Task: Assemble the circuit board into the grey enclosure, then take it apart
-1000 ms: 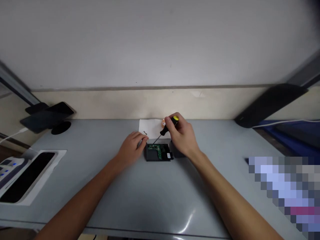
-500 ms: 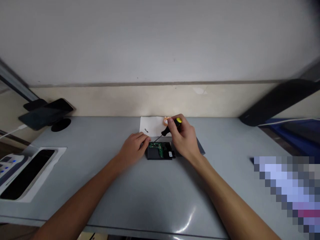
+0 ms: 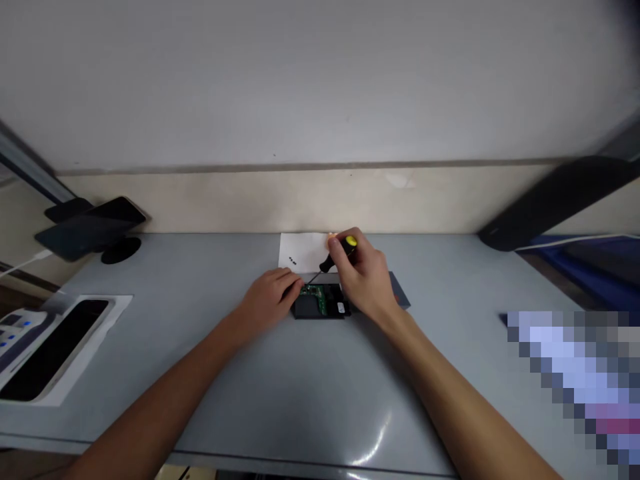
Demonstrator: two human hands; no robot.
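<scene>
A screwdriver (image 3: 328,264) with a black and yellow handle is gripped in my right hand (image 3: 367,273). Its thin shaft slants down to the upper left part of an opened black device (image 3: 307,307), where a green circuit board (image 3: 321,301) shows. My left hand (image 3: 270,293) is closed at the device's left edge, thumb and fingers by the upper left corner. The screwdriver's tip is too small to make out beside my left thumb. Behind the device lies a white paper (image 3: 305,247) with several tiny dark pieces (image 3: 293,261), probably screws.
A dark flat panel (image 3: 400,293) lies partly under my right hand. At the left, a phone (image 3: 93,227) leans on a stand, and a long black-topped device (image 3: 55,350) rests on white paper. A black cylindrical object (image 3: 545,207) stands at the back right.
My right hand and the screwdriver have shifted slightly left, the handle tilting a little. The left thumb has moved a bit closer to the screwdriver's tip.
</scene>
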